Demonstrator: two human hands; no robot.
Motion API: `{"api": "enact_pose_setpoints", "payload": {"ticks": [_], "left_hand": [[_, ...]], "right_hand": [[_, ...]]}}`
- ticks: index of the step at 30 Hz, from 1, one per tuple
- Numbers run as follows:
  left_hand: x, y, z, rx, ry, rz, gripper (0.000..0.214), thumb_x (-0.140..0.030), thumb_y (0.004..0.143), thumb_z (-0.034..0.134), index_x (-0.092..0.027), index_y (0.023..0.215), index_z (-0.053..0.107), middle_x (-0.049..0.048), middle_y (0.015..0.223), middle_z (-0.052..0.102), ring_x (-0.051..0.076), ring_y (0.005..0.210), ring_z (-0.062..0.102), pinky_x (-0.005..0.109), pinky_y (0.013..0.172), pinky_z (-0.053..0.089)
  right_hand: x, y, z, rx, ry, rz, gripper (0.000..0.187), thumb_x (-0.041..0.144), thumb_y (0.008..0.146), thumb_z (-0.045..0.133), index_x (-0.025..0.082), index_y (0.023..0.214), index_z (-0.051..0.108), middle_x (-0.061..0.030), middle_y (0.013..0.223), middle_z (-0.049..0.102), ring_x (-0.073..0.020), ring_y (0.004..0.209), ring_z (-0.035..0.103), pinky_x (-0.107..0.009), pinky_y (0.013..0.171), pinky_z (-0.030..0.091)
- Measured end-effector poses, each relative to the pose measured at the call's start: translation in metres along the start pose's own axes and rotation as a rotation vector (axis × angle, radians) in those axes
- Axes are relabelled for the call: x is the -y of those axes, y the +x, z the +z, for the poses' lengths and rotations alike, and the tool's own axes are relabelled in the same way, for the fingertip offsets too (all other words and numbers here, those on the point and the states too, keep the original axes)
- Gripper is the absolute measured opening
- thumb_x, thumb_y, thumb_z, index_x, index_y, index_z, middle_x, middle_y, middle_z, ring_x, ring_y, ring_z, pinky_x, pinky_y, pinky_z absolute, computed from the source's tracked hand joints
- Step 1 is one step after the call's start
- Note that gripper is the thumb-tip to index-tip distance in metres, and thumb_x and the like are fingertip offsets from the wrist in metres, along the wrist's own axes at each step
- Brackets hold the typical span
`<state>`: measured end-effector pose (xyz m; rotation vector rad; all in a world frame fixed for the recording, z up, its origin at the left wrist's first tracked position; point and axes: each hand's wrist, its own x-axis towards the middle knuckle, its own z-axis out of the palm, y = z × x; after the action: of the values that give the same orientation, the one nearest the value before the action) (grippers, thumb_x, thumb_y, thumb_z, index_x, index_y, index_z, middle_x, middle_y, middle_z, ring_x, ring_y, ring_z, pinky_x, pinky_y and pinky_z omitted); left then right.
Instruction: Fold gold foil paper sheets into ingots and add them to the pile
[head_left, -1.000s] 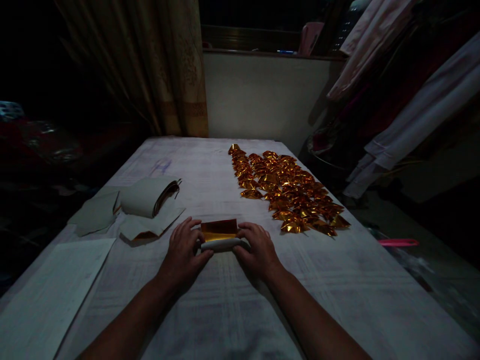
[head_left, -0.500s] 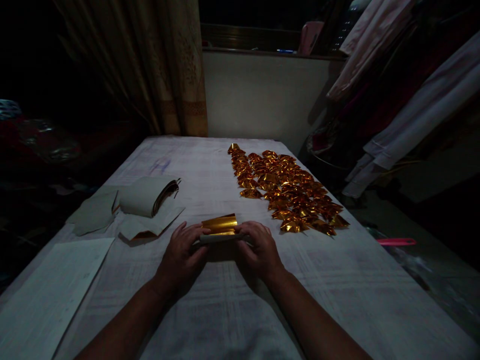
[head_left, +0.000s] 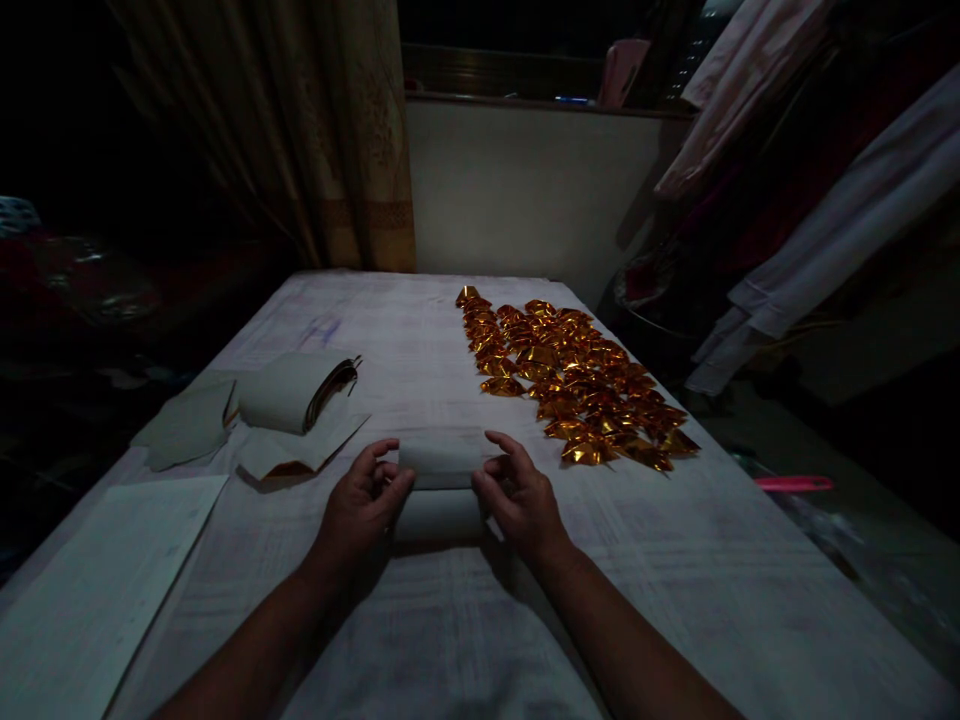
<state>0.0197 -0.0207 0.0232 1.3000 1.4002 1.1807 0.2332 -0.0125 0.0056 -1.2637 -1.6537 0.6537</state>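
Between my hands is a sheet of foil paper (head_left: 439, 515), its pale backing facing me and a crease running across it. My left hand (head_left: 367, 492) pinches the left end of the crease between thumb and fingers. At the right end, my right hand (head_left: 523, 495) grips the paper with the thumb in front and the index finger raised. The gold face is hidden now. To the right lie many folded gold foil pieces (head_left: 592, 385) in a spread heap. On the left sits a curled stack of pale-backed paper (head_left: 277, 392), with a loose sheet (head_left: 300, 450) before it.
Another pale sheet pile (head_left: 187, 425) lies left of the stack. A large white sheet (head_left: 105, 590) covers the near left of the cloth-covered table (head_left: 465, 640). Clothes (head_left: 840, 230) hang at the right; a curtain (head_left: 367, 140) hangs behind. A pink handle (head_left: 795, 483) shows beyond the right edge.
The paper has turned over in my hands: its gold face showed before, and now the pale backing shows, with a flap hanging toward me. My fingers have lifted and partly spread.
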Motion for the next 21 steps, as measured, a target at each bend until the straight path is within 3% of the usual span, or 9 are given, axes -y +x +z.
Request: {"api": "enact_pose_setpoints", "payload": {"ticks": [4,8,10,12,16,21], "left_hand": [[0.008,0.002,-0.001,-0.043,0.172,0.085,0.059,-0.044,0.082,0.064,-0.02,0.135,0.054,-0.0011,0.082,0.065,0.015,0.07,0.064,0.027,0.066,0.052],[0.016,0.004,-0.006,-0.073,0.474,0.335,0.043,-0.037,0.089,0.058,-0.023,0.129,0.061,0.0084,0.117,0.068,0.023,0.1,0.068,0.04,0.089,0.056],[0.017,0.003,-0.007,0.002,0.609,0.512,0.032,-0.033,0.094,0.053,-0.023,0.121,0.067,0.0105,0.129,0.065,0.026,0.116,0.063,0.046,0.1,0.051],[0.016,0.0,-0.007,0.157,0.724,0.634,0.03,-0.03,0.098,0.049,-0.025,0.119,0.069,0.0096,0.134,0.065,0.028,0.128,0.057,0.052,0.11,0.043],[0.014,-0.006,-0.004,0.427,0.901,0.64,0.044,-0.038,0.097,0.056,-0.025,0.14,0.057,0.0094,0.147,0.057,0.031,0.142,0.045,0.06,0.119,0.027],[0.016,-0.008,-0.003,0.424,1.0,0.59,0.056,-0.046,0.094,0.061,-0.025,0.145,0.051,0.0106,0.151,0.053,0.031,0.142,0.044,0.06,0.12,0.023]], "right_hand": [[-0.005,0.004,0.001,-0.048,-0.18,-0.006,0.044,0.03,0.087,0.057,0.024,0.13,0.058,-0.0003,0.08,0.071,-0.0182,0.074,0.067,-0.029,0.07,0.052],[-0.013,0.011,0.0,-0.019,-0.283,0.0,0.043,0.027,0.085,0.057,0.023,0.128,0.06,0.0,0.079,0.071,-0.0199,0.076,0.067,-0.034,0.08,0.049],[-0.016,0.013,0.0,0.003,-0.329,0.007,0.043,0.025,0.084,0.059,0.023,0.127,0.061,-0.0001,0.079,0.071,-0.0206,0.078,0.067,-0.035,0.083,0.047],[-0.018,0.015,0.0,0.019,-0.368,0.015,0.044,0.023,0.084,0.06,0.023,0.128,0.061,-0.0004,0.08,0.072,-0.0213,0.081,0.067,-0.035,0.085,0.046],[-0.018,0.015,0.001,0.011,-0.404,0.011,0.045,0.022,0.084,0.063,0.021,0.129,0.06,-0.0033,0.09,0.073,-0.0236,0.088,0.066,-0.038,0.087,0.045],[-0.012,0.012,-0.003,-0.004,-0.349,-0.151,0.027,0.019,0.087,0.059,0.021,0.113,0.067,-0.0086,0.105,0.072,-0.0238,0.1,0.064,-0.038,0.09,0.046]]}}
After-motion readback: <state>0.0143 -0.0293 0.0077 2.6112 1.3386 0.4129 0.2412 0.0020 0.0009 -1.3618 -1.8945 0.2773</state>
